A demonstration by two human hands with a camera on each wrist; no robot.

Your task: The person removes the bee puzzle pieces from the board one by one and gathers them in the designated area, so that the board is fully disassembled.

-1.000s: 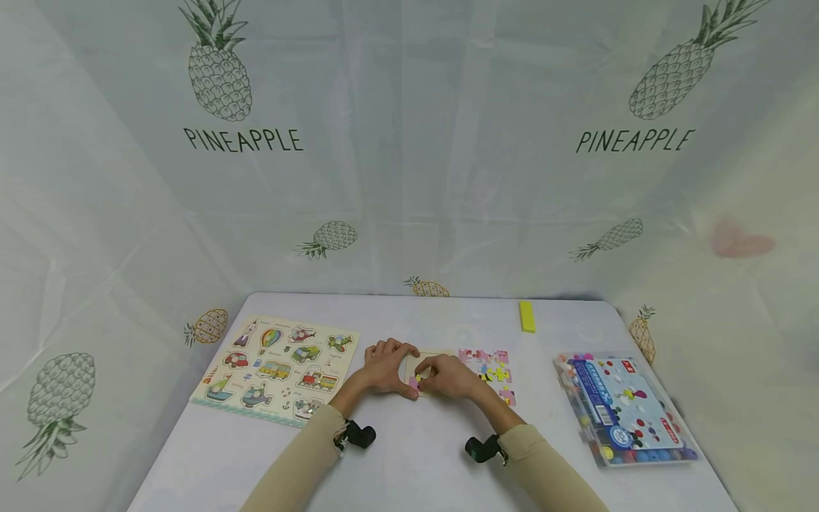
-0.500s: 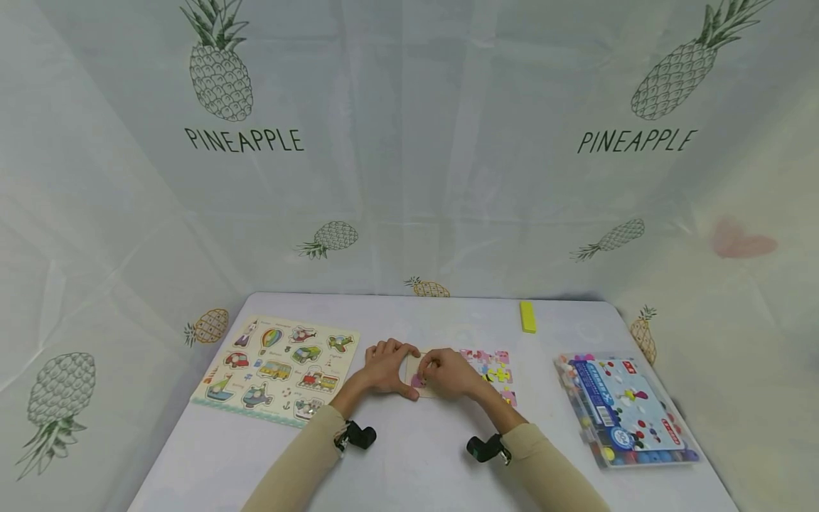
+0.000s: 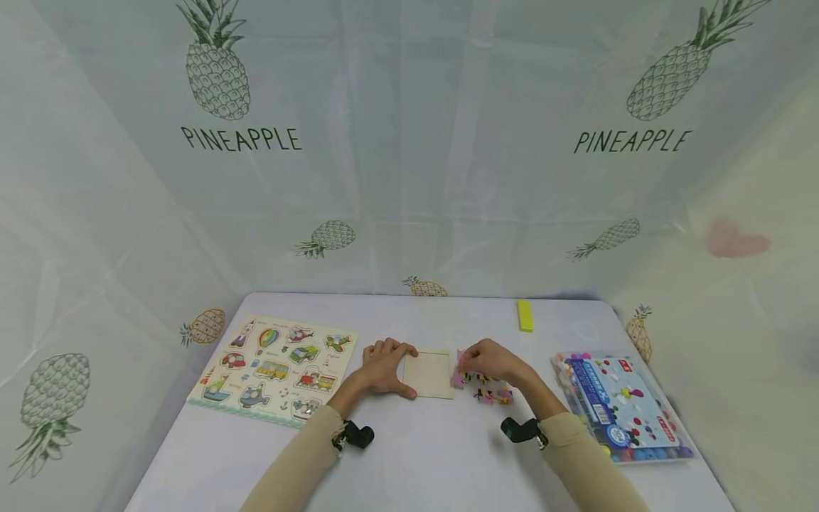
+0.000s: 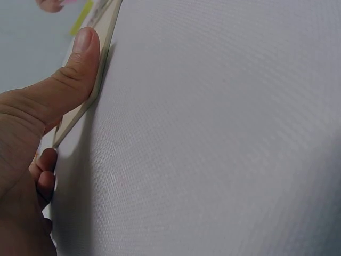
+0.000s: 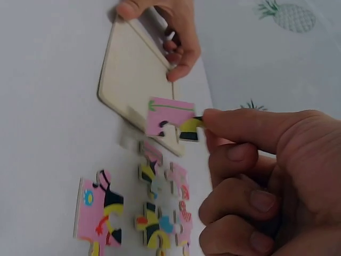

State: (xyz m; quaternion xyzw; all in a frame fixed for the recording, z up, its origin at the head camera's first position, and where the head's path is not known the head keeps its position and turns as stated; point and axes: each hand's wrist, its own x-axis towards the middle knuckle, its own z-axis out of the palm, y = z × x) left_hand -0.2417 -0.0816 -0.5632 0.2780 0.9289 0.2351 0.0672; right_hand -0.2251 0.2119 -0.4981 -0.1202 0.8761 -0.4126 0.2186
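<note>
My left hand (image 3: pixel 386 366) holds the left side of a bare square wooden puzzle board (image 3: pixel 429 375), thumb at the near corner and index finger at the far one. In the left wrist view the thumb (image 4: pixel 82 64) lies along the board's edge. My right hand (image 5: pixel 266 176) pinches a pink puzzle piece (image 5: pixel 168 114) with yellow and black parts between thumb and index finger, the other fingers curled. In the right wrist view this piece is raised in front of the board. Below it, several loose puzzle pieces (image 5: pixel 101 210) lie on the table.
A vehicle picture board (image 3: pixel 274 371) lies on the left of the white table. At the right is a clear plastic box (image 3: pixel 627 409) with colored pieces and a blue printed label. A yellow block (image 3: pixel 525 316) lies at the back. Pineapple-print cloth (image 3: pixel 409 178) surrounds the table.
My right hand lifts a pink piece off the board's near-left area and moves right with it, over the loose pieces. The board's surface is now uncovered. My left hand keeps its place.
</note>
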